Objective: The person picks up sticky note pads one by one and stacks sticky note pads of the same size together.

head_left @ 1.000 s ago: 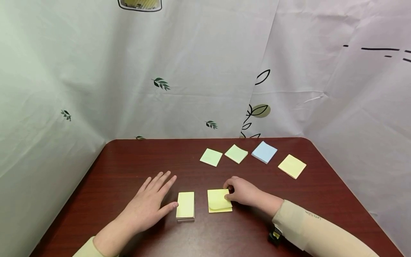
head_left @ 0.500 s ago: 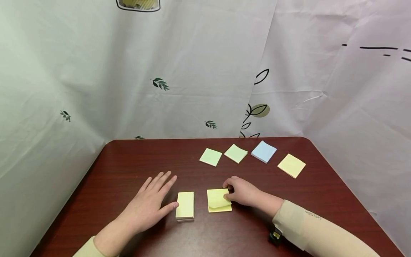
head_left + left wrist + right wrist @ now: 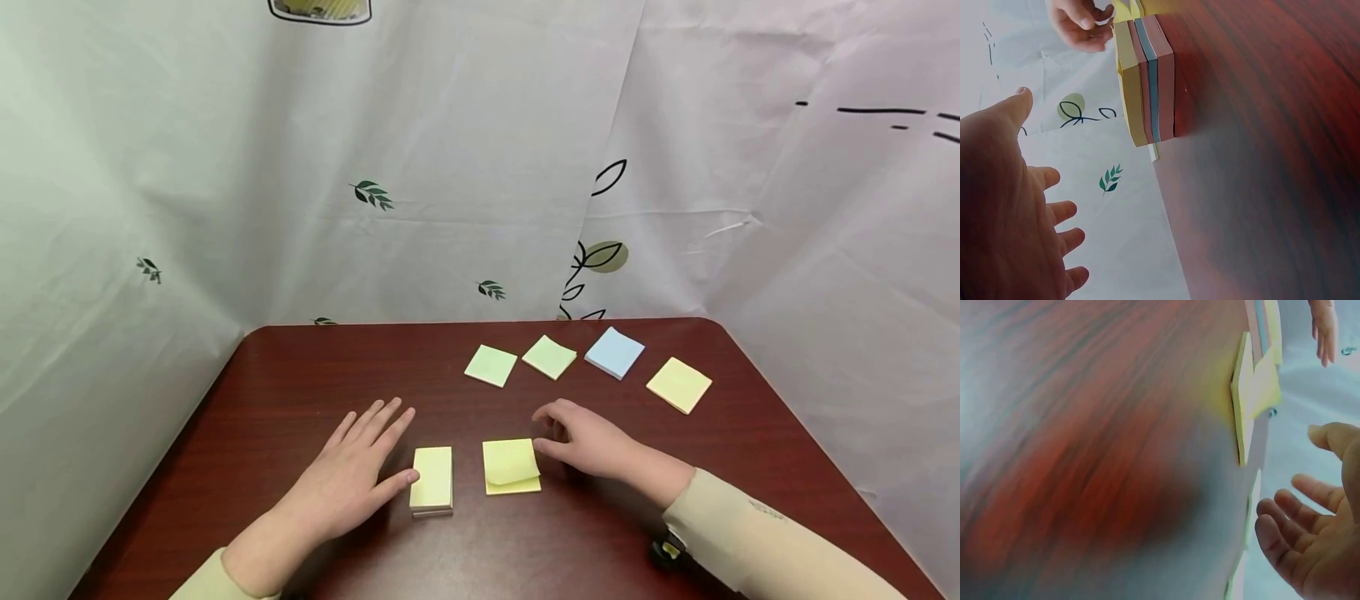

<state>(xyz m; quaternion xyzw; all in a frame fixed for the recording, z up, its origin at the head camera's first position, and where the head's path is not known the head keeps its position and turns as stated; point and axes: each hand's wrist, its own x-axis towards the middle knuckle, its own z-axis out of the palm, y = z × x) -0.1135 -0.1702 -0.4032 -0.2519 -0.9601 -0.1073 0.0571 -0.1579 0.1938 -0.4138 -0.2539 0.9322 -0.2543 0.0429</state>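
My left hand [image 3: 341,475] is spread with straight fingers, its thumb over the left edge of a stack of sticky note pads [image 3: 433,483]. In the left wrist view the thumb [image 3: 1019,106] is apart from that stack [image 3: 1150,81], whose layers are yellow, pink and blue. Right of it lies a square yellow sticky note pad [image 3: 498,454], its top sheet lifted at the near edge. Beside the pad's right edge, my right hand [image 3: 592,442] has loosely bent fingers and holds nothing. The right wrist view shows the raised sheet [image 3: 1266,387] standing off the pad [image 3: 1242,406].
Along the back of the dark red table [image 3: 337,358] lie two light green pads [image 3: 491,366] [image 3: 550,357], a blue pad [image 3: 615,353] and a pale yellow pad [image 3: 679,385]. A white printed cloth [image 3: 450,167] hangs behind and at both sides.
The right hand has let go of the yellow pad's top sheet and moved a little to the right and away. The left hand has hardly moved.
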